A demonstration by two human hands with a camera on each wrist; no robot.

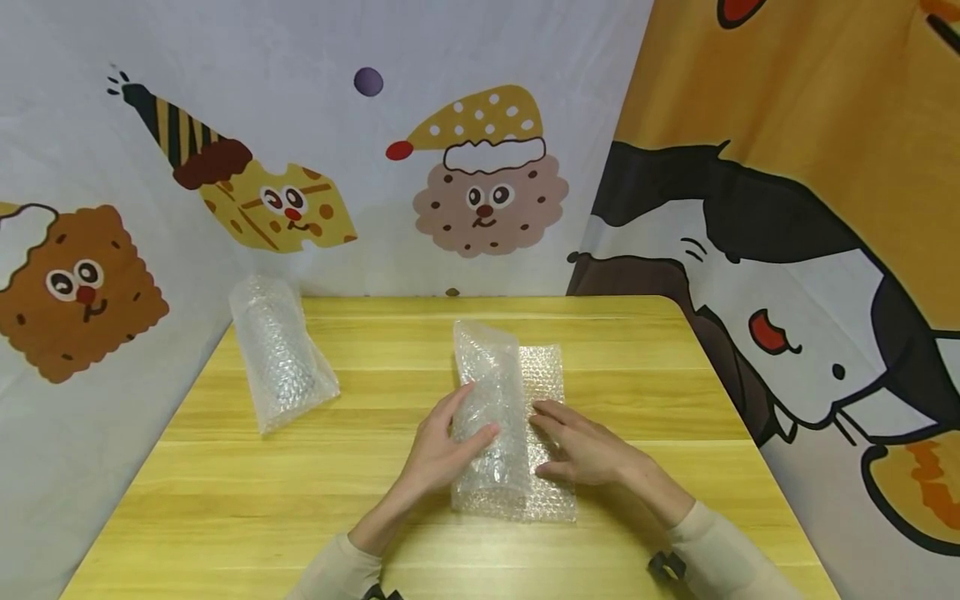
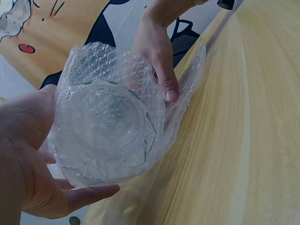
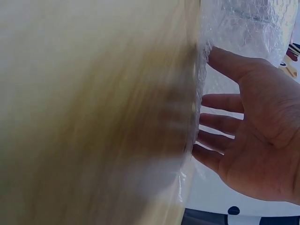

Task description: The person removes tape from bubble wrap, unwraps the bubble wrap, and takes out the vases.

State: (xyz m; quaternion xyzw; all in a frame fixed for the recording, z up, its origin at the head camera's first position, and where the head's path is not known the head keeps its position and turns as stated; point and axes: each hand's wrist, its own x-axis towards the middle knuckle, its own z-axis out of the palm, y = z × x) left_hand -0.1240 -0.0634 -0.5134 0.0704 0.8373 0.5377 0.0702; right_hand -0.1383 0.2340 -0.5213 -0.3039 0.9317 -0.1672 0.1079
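Observation:
A roll of clear bubble wrap [image 1: 491,375] lies lengthwise on the table, with a flat flap [image 1: 543,375] of the same sheet along its right side. Through the wrap's end, the left wrist view shows the round, ribbed base of a clear glass vessel [image 2: 105,117]. My left hand [image 1: 442,450] holds the roll from the left, thumb over the top and fingers along its far side. On the right, my right hand [image 1: 588,450] touches the flap with its fingertips. Its fingers are spread and fairly straight against the wrap in the right wrist view.
Another bubble-wrapped bundle [image 1: 281,358] lies at the table's back left, partly over the edge. The wooden table [image 1: 637,358] has a patterned cloth [image 1: 375,208] hanging behind it and at both sides.

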